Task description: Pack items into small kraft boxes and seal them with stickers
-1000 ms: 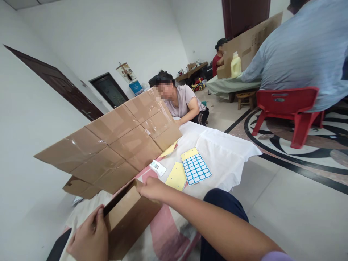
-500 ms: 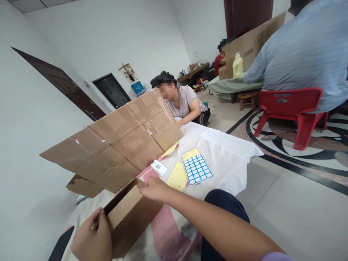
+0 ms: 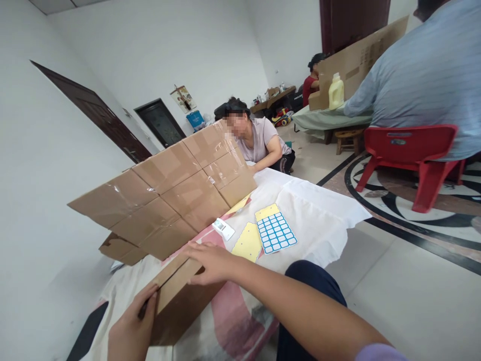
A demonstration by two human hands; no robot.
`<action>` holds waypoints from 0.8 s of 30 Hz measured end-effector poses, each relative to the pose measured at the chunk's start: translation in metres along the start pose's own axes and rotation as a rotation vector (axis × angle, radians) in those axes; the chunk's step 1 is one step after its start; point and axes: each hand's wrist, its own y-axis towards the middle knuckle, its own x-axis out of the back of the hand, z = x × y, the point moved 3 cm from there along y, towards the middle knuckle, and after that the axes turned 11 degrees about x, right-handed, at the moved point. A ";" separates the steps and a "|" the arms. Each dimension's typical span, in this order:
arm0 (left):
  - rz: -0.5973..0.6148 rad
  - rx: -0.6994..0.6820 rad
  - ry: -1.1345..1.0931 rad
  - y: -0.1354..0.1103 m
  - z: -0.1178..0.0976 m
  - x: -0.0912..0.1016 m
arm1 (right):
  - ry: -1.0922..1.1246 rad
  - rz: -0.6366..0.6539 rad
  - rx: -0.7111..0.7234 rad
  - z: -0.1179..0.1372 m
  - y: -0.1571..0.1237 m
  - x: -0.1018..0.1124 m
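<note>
A brown cardboard box (image 3: pixel 188 306) stands on the cloth-covered table in front of me, its two top flaps (image 3: pixel 176 276) folded in with a thin dark slit between them. At the box's near left end, my left hand (image 3: pixel 131 321) pinches the edge between thumb and fingers. My right hand (image 3: pixel 212 263) lies spread across the far end of the top, fingers over the flaps and thumb on the side. Just beyond it lie a small white device (image 3: pixel 223 229), a yellow card (image 3: pixel 248 242) and a sheet of blue-framed labels (image 3: pixel 276 232). The inside of the box is hidden.
A taped cardboard partition (image 3: pixel 176 190) rises along the table's left side. Behind it a person (image 3: pixel 263 140) leans on the white tablecloth (image 3: pixel 319 203). To the right, someone sits on a red chair (image 3: pixel 409 143) near another table with a yellow bottle (image 3: pixel 336 93).
The box top has gone from open to folded flaps with a narrow slit. My right hand has shifted from pinching the far edge to lying spread over the top.
</note>
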 end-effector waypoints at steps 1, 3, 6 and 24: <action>0.007 -0.032 -0.013 0.000 0.002 -0.001 | -0.016 0.025 0.006 -0.002 0.000 -0.003; 0.026 -0.084 -0.035 0.002 0.005 -0.004 | -0.041 0.048 -0.008 -0.004 0.000 -0.006; 0.053 -0.144 -0.096 0.003 0.007 -0.008 | -0.067 0.049 -0.031 -0.007 0.001 -0.008; -0.015 -0.378 -0.259 -0.025 -0.012 -0.005 | 0.027 0.046 0.050 -0.025 0.004 -0.004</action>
